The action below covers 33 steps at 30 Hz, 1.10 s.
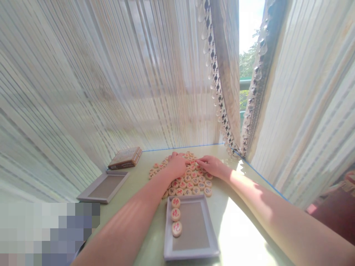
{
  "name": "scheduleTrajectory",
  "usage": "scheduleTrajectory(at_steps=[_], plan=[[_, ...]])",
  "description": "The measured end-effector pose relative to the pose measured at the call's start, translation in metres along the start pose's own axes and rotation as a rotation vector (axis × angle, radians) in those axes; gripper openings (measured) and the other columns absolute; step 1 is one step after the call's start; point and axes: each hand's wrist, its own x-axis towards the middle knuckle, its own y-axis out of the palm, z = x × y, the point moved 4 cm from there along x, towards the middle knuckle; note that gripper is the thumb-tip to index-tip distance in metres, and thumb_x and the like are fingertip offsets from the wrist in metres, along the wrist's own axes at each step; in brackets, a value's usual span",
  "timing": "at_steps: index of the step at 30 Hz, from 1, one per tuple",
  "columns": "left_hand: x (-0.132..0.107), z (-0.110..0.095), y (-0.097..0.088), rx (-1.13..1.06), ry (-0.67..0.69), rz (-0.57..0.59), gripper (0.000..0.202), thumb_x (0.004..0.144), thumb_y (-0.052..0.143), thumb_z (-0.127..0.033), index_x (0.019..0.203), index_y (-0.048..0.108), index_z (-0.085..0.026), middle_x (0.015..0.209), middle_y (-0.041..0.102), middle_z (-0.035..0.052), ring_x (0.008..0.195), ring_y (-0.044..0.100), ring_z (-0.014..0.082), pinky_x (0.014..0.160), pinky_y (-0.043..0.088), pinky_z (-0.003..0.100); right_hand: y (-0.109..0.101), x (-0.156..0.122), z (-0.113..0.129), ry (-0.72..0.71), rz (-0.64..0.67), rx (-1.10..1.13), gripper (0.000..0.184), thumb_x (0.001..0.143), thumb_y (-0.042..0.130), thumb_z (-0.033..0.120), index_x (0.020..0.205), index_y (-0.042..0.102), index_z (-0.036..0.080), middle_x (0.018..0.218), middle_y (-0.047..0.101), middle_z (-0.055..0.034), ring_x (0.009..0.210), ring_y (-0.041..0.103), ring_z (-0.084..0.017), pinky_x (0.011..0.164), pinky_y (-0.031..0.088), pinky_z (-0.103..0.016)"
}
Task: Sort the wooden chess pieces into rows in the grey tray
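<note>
Hands (177,164) loosely curled, grip unclear, amid round pieces (190,185); tray (195,225) nearer, box (123,157) and second tray (107,186) leftward.

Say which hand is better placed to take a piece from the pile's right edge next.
Probably the right hand, over the right side of the pile; the left hand lies farther left.

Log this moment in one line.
left hand: over loose pieces | right hand: at same pieces | nearest tray: three red-marked pieces along left side

In the tray (212,238), the far piece (175,203) reads red 帥, the middle piece (175,214) and near piece (176,229) red 炮.
</note>
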Motion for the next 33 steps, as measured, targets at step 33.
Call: scheduleTrajectory(at_steps=[33], plan=[[-0.001,0.017,0.007,0.019,-0.252,-0.040,0.038,0.078,0.042,-0.030,0.111,0.057,-0.017,0.112,0.057,0.0134,0.104,0.049,0.0276,0.082,0.045,0.039,0.000,-0.002,-0.006,-0.178,-0.264,-0.105,0.033,0.081,0.040,0.036,0.092,0.068,0.022,0.075,0.061,-0.0016,0.069,0.058,-0.016,0.067,0.043,-0.027]])
